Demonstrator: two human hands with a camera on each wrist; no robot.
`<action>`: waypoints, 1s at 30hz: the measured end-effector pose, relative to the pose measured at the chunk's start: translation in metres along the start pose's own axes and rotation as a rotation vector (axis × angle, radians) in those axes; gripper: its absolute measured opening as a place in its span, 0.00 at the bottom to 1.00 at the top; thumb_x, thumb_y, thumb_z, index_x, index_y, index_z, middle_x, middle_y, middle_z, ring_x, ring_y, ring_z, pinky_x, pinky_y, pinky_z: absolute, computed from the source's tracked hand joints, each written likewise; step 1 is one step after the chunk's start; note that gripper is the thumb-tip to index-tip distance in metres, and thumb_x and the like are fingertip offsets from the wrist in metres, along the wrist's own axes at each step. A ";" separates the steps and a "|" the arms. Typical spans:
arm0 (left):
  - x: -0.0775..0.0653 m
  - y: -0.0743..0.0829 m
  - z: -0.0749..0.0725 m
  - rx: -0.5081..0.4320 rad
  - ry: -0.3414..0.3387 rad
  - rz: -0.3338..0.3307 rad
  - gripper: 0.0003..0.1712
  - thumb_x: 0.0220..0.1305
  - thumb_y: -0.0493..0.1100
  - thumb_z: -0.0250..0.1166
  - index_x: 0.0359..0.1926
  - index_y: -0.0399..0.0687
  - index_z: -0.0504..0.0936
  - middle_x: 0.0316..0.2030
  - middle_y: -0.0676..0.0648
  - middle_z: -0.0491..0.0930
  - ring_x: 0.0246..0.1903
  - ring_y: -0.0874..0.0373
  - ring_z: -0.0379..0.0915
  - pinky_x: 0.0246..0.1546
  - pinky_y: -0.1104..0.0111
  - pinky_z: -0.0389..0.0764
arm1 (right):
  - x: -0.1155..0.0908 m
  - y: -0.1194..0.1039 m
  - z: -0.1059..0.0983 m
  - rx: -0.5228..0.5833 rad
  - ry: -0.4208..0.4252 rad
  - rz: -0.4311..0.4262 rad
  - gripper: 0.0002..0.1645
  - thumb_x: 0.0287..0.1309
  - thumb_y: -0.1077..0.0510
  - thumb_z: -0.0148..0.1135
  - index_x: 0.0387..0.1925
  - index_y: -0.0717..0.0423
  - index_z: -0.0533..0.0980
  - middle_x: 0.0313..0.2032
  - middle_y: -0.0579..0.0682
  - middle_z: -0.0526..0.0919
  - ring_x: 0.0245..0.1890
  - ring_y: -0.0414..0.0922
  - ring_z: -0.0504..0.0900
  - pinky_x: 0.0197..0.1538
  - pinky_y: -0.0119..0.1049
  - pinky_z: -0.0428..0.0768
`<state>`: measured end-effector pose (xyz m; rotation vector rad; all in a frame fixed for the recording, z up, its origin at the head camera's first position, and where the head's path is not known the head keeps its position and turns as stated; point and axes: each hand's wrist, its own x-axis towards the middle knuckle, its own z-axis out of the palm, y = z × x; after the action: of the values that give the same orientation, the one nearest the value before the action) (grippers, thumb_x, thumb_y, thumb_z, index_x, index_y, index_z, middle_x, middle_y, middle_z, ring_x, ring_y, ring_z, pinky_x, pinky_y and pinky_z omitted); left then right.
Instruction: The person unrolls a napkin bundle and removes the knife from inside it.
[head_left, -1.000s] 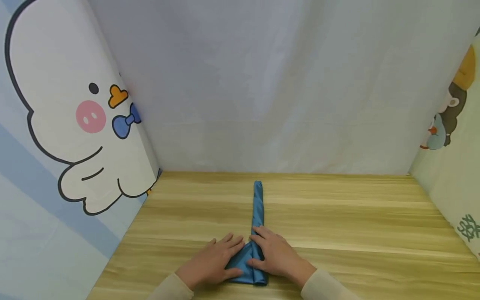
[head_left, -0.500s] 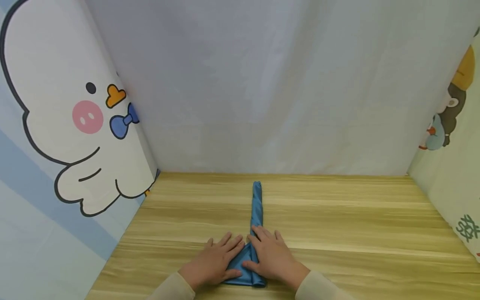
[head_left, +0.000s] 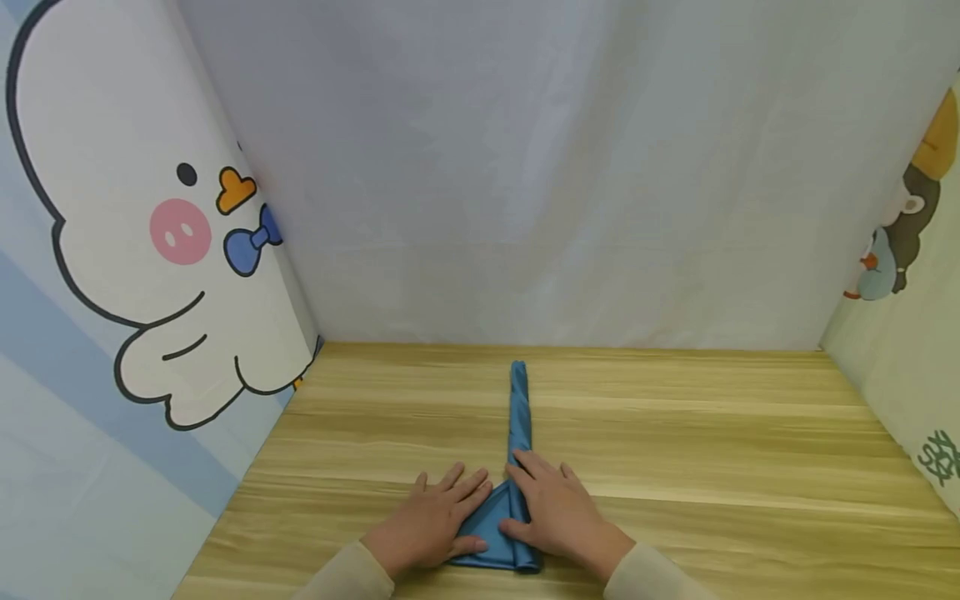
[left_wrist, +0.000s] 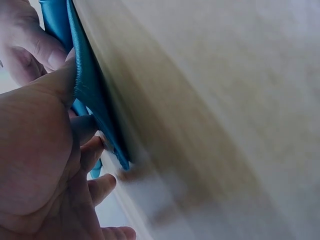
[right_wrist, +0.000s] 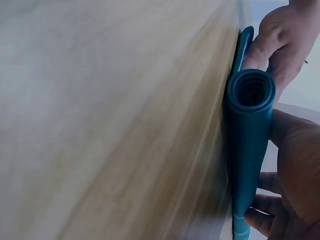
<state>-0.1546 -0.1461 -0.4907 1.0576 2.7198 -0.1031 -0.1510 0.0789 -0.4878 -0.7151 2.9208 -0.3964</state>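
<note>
A shiny blue cloth (head_left: 519, 417) lies on the table, most of it rolled into a long narrow tube pointing away from me. A flat triangular part of the cloth (head_left: 491, 533) spreads left from the tube's near end. My left hand (head_left: 435, 521) rests on this flat part with fingers spread, its thumb near the front edge. On the tube's near half lies my right hand (head_left: 558, 508), fingertips along the roll and thumb on the cloth to its left. In the right wrist view, the tube's end (right_wrist: 250, 90) shows several spiral layers, and fingertips (right_wrist: 258, 220) touch its side.
The wood-grain table (head_left: 712, 442) extends on both sides of the cloth. A pale curtain (head_left: 540, 167) hangs behind its far edge. Printed cartoon fabric (head_left: 112, 208) borders the left side, and another printed fabric (head_left: 892, 333) the right.
The tube and my right hand have shifted slightly right. A little more flat cloth shows between the hands, while my left hand stays nearly in place.
</note>
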 end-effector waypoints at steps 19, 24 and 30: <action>-0.001 0.001 -0.003 0.008 0.004 -0.007 0.45 0.63 0.76 0.41 0.75 0.63 0.52 0.74 0.57 0.48 0.72 0.48 0.47 0.55 0.38 0.65 | -0.003 0.005 -0.004 0.077 0.007 0.054 0.45 0.53 0.38 0.64 0.68 0.54 0.66 0.69 0.55 0.63 0.67 0.52 0.64 0.62 0.61 0.62; -0.002 0.002 -0.002 0.010 0.019 -0.006 0.45 0.63 0.76 0.41 0.75 0.62 0.53 0.74 0.57 0.48 0.72 0.47 0.47 0.55 0.38 0.65 | -0.005 0.005 -0.006 0.115 0.002 0.081 0.45 0.52 0.40 0.65 0.68 0.55 0.65 0.69 0.56 0.63 0.66 0.53 0.65 0.63 0.60 0.62; -0.002 0.002 -0.002 0.007 0.035 -0.007 0.45 0.63 0.75 0.42 0.75 0.62 0.54 0.74 0.56 0.49 0.72 0.47 0.47 0.55 0.37 0.64 | -0.006 0.007 -0.007 0.164 0.012 0.114 0.46 0.50 0.43 0.65 0.68 0.57 0.65 0.68 0.57 0.63 0.65 0.55 0.66 0.64 0.58 0.62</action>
<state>-0.1522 -0.1459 -0.4885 1.0621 2.7562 -0.0969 -0.1502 0.0895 -0.4833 -0.5222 2.8795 -0.6208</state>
